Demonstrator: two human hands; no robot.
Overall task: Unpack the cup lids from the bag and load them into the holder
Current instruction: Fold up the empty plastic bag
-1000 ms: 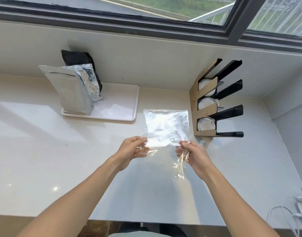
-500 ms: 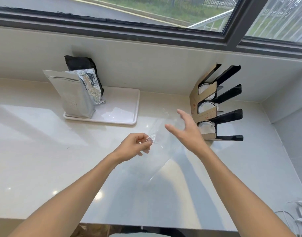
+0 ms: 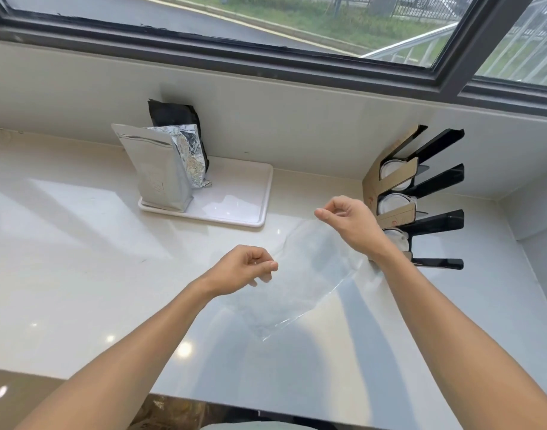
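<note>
A clear, empty plastic bag [image 3: 300,283] is stretched flat above the counter between both hands. My left hand [image 3: 241,270] pinches its near left edge. My right hand [image 3: 348,220] pinches its far edge, just left of the holder. The holder [image 3: 421,193], black with brown cardboard dividers, stands at the back right against the wall. White cup lids [image 3: 390,204] sit in its three slots; the lowest slot is partly hidden behind my right wrist.
A white tray [image 3: 238,200] at the back left carries a silver foil pouch [image 3: 155,170], a crumpled foil bag and a black bag. The pale counter [image 3: 80,259] meets the wall under a window. The counter's front edge runs along the bottom.
My right hand let go of the bag, swung open toward the holder, then closed on the bag's far edge. The bag went from upright to stretched flat. The left hand kept its grip.
</note>
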